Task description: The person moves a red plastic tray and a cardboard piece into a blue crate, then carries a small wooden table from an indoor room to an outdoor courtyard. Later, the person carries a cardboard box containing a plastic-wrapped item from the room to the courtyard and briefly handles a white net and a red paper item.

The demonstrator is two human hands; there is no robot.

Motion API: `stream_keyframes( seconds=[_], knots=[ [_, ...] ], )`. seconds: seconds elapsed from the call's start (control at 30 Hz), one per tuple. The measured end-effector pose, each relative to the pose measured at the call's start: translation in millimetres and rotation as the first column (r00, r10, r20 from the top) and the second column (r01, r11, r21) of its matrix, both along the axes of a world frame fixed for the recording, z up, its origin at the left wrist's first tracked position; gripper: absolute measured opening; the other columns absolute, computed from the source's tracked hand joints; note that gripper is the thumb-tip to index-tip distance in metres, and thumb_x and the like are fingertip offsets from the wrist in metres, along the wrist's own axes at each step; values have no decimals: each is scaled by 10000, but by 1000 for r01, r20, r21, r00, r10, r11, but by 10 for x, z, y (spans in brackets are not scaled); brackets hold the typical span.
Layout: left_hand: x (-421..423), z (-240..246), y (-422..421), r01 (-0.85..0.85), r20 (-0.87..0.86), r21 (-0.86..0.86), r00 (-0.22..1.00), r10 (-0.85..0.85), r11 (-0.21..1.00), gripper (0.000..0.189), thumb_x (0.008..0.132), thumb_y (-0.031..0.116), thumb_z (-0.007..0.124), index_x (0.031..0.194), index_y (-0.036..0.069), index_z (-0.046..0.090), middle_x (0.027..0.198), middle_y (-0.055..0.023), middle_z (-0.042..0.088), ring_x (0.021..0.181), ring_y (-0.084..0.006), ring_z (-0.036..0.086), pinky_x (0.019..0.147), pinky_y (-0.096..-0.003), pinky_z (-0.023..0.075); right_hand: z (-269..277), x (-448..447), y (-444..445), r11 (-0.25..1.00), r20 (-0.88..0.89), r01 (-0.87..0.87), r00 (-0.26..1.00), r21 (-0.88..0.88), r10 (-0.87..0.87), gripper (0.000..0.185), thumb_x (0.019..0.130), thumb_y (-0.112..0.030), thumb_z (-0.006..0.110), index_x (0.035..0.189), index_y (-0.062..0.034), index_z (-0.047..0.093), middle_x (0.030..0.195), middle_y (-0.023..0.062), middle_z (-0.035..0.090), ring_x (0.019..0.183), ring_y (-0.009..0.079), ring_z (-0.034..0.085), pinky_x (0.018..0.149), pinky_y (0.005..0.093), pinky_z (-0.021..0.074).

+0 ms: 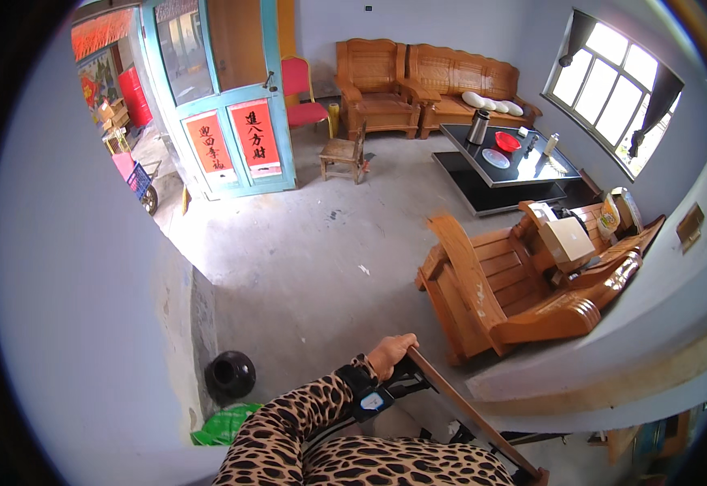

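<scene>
In front of my body is a narrow brown tabletop (462, 398), seen nearly edge-on and slanting down to the right. Black metal framing (417, 379) shows beneath it, like that of a folding table. My left hand (393, 355) grips its upper left end, the fingers wrapped over the edge. A black strapped device (368, 395) with a label sits at my left wrist, below a leopard-print sleeve (286, 419). At the lower picture rim, a small part of my right hand (541, 476) holds the other end. My body hides much of the frame.
A wooden armchair (481, 285) stands ahead to the right, beside a jutting wall (572, 389). On the left floor are a dark jar (233, 375) and a green bag (222, 424). Farther off are a small wooden chair (344, 155), a black coffee table (481, 173) and an open blue door (238, 146).
</scene>
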State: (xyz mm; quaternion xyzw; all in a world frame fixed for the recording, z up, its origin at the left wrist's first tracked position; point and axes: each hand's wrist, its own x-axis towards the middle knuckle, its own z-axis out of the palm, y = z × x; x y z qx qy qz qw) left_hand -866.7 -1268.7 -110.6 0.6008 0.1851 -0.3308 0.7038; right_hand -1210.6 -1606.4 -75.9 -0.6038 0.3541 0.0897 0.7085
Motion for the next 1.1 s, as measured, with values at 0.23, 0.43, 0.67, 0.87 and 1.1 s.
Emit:
stream_keyframes(
  seconds=[0.23, 0.43, 0.67, 0.87, 1.1],
  knots=[
    [912, -286, 626, -17, 197, 27, 980, 11, 999, 239, 861, 233, 559, 805, 15, 637, 847, -91, 566, 862, -185, 500, 810, -322, 392, -201, 948, 434, 988, -51, 151, 987, 26, -149, 371, 913, -412, 448, 690, -116, 437, 574, 11, 392, 568, 177, 423, 622, 346, 428],
    [1677, 53, 1466, -297, 148, -58, 942, 302, 953, 193, 860, 184, 599, 883, -6, 620, 814, -67, 603, 776, -178, 564, 723, -316, 437, -685, 2290, 626, 684, -110, 398, 899, 611, -425, 468, 838, -490, 442, 971, -59, 565, 853, 100, 551, 758, 265, 523, 694, 405, 433],
    [1828, 520, 2491, -545, -17, -196, 833, 553, 815, 352, 853, 175, 581, 1143, -24, 564, 1073, -69, 616, 986, -203, 587, 832, -335, 491, -337, 4020, 1027, 771, 186, 30, 964, 636, -191, 483, 900, -355, 484, 1245, -17, 486, 1176, 116, 581, 1066, 267, 550, 934, 397, 434],
    [2048, 659, 3234, -521, 154, -312, 797, 584, 794, 325, 884, 208, 578, 1104, -31, 579, 1051, -73, 608, 955, -196, 580, 807, -342, 474, 143, 5166, 1755, 859, 284, -71, 955, 507, -89, 372, 900, -395, 479, 1021, -65, 598, 907, 72, 641, 808, 219, 610, 710, 345, 494],
    [2889, 909, 3877, -673, 57, -323, 688, 724, 665, 232, 814, 199, 579, 792, -31, 559, 705, -133, 568, 576, -235, 558, 554, -337, 473, 346, 5905, 2283, 846, 234, -174, 970, 503, 61, 304, 896, -350, 515, 937, -63, 609, 843, 67, 642, 728, 221, 603, 661, 370, 500]
  ],
)
